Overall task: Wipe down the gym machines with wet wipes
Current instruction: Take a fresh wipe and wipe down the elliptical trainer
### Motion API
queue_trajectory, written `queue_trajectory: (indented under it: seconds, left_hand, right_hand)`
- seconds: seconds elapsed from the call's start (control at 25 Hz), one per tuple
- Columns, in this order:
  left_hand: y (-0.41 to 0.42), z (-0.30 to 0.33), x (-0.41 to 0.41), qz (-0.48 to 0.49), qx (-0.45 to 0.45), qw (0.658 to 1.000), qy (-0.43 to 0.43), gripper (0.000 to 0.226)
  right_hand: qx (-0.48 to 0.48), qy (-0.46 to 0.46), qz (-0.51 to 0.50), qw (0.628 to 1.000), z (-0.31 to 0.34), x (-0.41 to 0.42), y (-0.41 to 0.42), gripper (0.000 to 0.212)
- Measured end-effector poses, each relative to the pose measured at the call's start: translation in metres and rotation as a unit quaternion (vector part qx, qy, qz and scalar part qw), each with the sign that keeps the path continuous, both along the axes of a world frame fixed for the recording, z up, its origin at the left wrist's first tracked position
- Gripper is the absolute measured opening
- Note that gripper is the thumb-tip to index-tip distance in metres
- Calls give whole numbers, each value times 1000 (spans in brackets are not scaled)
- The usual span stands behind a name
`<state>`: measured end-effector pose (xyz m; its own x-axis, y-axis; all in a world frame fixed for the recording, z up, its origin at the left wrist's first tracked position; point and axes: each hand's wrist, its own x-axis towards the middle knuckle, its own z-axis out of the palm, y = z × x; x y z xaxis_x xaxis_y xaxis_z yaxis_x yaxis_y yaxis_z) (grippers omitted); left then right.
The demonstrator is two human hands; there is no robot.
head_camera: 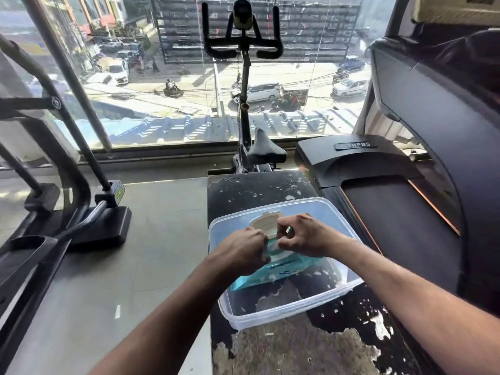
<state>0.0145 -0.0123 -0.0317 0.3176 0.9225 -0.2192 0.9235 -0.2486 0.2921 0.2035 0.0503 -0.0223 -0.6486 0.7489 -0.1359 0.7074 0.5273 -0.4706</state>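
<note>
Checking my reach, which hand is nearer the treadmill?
Right. The right hand is over the wipes pack, on the treadmill's side; the left hand is farther away.

- My two bare forearms reach forward and angle inward, so my hands sit close together.
- My left hand [243, 249] is knuckles up, its fingers curled under in a grip.
- My right hand [303, 236] has its fingers bent and its fingertips pinched together.

Clear plastic tub [284, 312] on worn black bench [257, 188]; inside it, teal wipes pack [273, 274], flap lid [263, 221] raised. Left hand [240, 253] and right hand [303, 235] grip the pack. Beyond the tub: exercise bike [244, 104]; right of it, treadmill [378, 190].
</note>
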Motion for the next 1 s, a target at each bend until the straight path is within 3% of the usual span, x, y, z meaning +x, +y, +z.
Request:
queue_trajectory:
  seconds: [0.16,0.32,0.4,0.48,0.68,0.84,0.88,1.0]
  left_hand:
    - [0,3,1,24,2,999,-27,33]
    - [-2,6,5,12,8,1000,7,38]
    - [-4,9,6,14,32,999,-20,33]
    - [-3,15,7,42,41,993,-102,21]
    - [6,13,1,101,-6,949,-298,22]
    - [5,19,6,119,75,940,-310,12]
    - [4,25,7,127,104,937,-307,11]
    - [2,48,3,140,147,921,-332,15]
  right_hand:
    - [-65,139,-64,986,-2,10,-7,27]
    - [-173,270,-147,936,3,15,-12,17]
    - [-163,261,-143,941,7,16,-13,14]
    - [-156,252,-138,945,9,18,-13,9]
    - [-161,250,-169,940,17,25,-14,8]
    - [-195,289,-175,921,21,29,-17,3]
    - [-197,305,-171,916,24,28,-18,5]
    - [-186,335,-149,911,43,24,-25,42]
